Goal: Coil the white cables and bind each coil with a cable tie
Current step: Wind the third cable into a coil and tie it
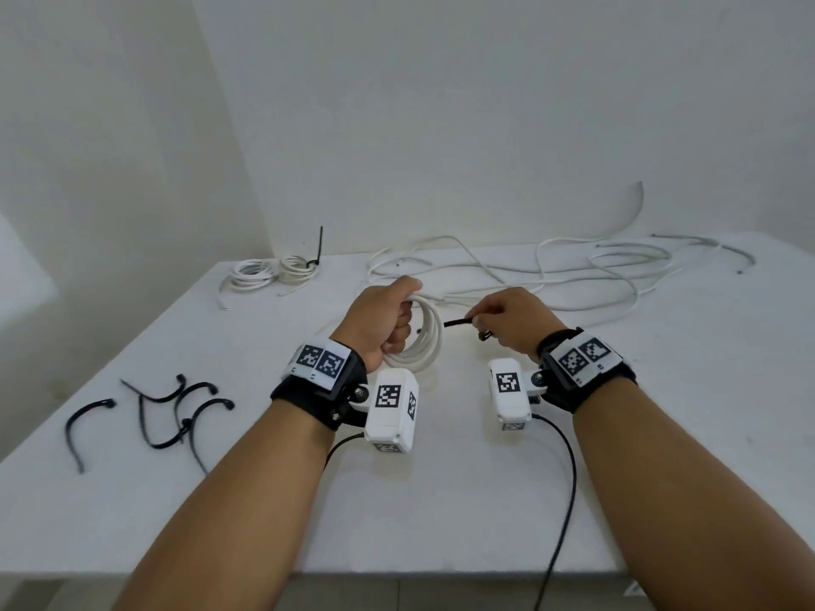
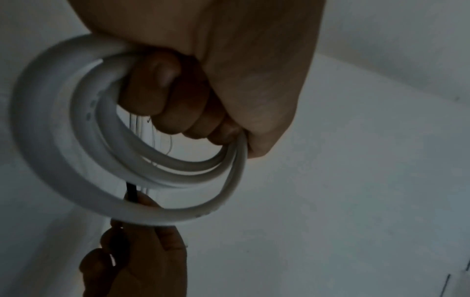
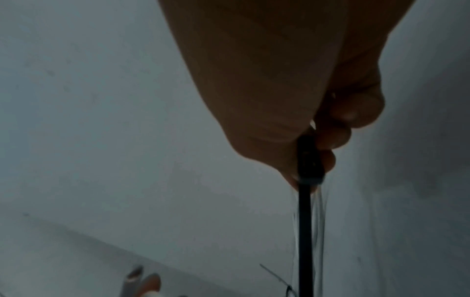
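Note:
My left hand (image 1: 388, 317) grips a coil of white cable (image 1: 425, 341) upright above the white table (image 1: 441, 500); in the left wrist view the fingers (image 2: 162, 96) curl round the coil's (image 2: 58, 152) loops. My right hand (image 1: 507, 321) pinches a black cable tie (image 1: 458, 322), its tip pointing left at the coil. The tie (image 3: 305, 221) runs straight down from the fingers (image 3: 356, 112) in the right wrist view. The right hand (image 2: 137, 259) and tie (image 2: 131, 191) also show behind the coil in the left wrist view.
Several loose black cable ties (image 1: 172, 412) lie at the left front. A bound pair of small white coils (image 1: 273, 273) sits at the back left. Loose white cables (image 1: 573, 271) sprawl across the back right. Black wrist-camera leads (image 1: 564, 491) hang over the front edge.

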